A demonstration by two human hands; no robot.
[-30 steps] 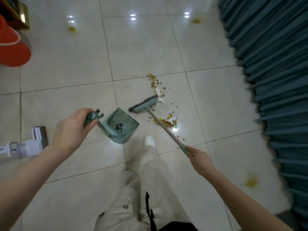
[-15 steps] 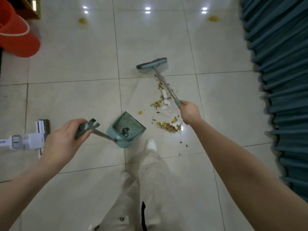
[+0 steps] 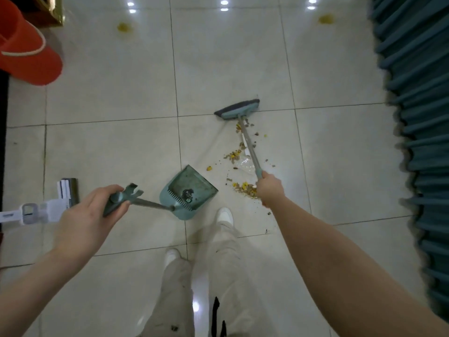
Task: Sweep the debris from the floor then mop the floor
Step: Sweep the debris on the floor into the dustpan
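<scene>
Two hands — left clenched on the one dustpan, right on the one broom. Dark bits lie in the pan; debris lies on the floor beside it.

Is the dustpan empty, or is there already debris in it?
Not empty: the dustpan holds a small dark clump near its comb teeth. Most debris lies on the floor tiles beside it.
</scene>
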